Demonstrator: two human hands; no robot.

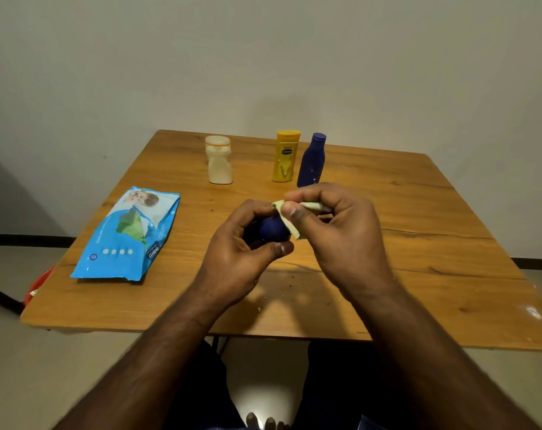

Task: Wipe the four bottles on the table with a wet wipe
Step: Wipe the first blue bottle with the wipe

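- Left hand (242,243) clamped around small dark blue bottle (271,228), above wooden table (418,243).
- Right hand (341,231) pinching pale wet wipe (286,217) against it.
- Far: cream bottle (219,160), yellow bottle (286,156), tall blue bottle (311,161), upright, capped; contents unseen.
- Left: blue wipes pack (127,234), lying flat.

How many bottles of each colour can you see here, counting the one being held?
Dark blue: 2, one standing blue bottle and one held blue bottle in the left hand, wiped by the right hand
Yellow: 1, the yellow bottle
Cream-white: 1, the white bottle
Total: 4
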